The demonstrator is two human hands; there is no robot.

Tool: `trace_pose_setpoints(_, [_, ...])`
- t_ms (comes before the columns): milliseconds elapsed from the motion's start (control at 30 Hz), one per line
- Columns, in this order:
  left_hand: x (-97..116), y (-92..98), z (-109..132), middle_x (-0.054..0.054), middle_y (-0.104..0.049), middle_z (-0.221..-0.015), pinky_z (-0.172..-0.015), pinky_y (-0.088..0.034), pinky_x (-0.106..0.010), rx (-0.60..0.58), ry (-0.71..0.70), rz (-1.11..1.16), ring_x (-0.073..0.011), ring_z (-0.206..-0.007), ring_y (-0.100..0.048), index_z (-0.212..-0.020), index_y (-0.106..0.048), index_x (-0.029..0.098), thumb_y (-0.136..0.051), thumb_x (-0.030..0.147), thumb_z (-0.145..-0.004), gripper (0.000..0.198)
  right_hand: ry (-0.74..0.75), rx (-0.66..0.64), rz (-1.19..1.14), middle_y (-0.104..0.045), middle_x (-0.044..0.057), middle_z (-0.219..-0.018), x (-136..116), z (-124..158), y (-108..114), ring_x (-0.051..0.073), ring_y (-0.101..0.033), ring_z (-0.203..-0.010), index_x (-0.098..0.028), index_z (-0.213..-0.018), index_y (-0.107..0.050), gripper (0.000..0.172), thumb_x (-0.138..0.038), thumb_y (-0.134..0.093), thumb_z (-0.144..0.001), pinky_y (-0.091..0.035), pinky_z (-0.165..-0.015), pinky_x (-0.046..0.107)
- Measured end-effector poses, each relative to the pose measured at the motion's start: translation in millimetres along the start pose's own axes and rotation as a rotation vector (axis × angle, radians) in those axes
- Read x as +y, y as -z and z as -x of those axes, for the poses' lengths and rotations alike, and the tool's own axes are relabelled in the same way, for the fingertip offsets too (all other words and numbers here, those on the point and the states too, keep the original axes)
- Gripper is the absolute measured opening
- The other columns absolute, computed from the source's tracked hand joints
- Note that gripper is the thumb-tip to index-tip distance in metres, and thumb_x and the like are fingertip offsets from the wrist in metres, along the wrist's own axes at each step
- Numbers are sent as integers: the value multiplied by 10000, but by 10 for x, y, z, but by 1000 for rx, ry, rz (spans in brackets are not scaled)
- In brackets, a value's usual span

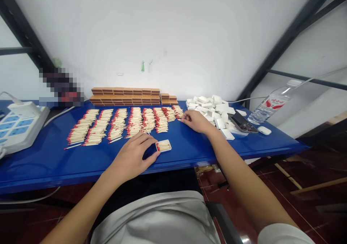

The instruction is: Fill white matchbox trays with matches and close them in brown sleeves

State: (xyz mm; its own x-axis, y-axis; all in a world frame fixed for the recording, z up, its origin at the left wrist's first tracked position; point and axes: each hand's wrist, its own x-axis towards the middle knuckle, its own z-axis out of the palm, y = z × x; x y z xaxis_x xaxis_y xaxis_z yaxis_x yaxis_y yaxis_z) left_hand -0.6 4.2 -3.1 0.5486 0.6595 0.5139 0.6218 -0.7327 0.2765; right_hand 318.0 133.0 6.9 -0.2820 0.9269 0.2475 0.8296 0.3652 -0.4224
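A small white matchbox tray, partly filled with red-headed matches, rests on the blue table near its front edge. My left hand grips the tray's left end between thumb and fingers. Further back and to the right, my right hand has its fingertips pinched together on a match at the near end of the rightmost match row. Several more rows of loose matches stretch leftward across the table, heads mostly pointing left.
Brown matchbox sleeves are stacked along the wall. A heap of white trays lies right of my right hand, beside a phone, a white earbud case and a leaning water bottle. A power strip sits far left.
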Motion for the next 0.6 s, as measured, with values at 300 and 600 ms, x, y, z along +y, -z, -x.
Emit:
trace_pose_setpoints(300, [12, 6, -3, -88, -731, -1162, -1057, -552, -472, -6, -2, -4, -273, -1121, -681, -1174, -706, 205, -647, 322, -1043, 185, -25, -32, -9, -588, 6, -727, -46, 18, 29, 174, -514, -685, -184, -871, -676, 145, -301, -650, -953, -354, -672, 305])
trace_pose_setpoints(600, [0, 1, -2, -88, -731, -1177, -1068, -548, -477, -12, 2, -2, -272, -1137, -676, -1187, -696, 222, -636, 328, -1051, 182, -12, -49, -2, -604, 15, -751, -55, 28, 42, 176, -529, -701, -185, -857, -676, 148, -290, -642, -957, -356, -676, 302])
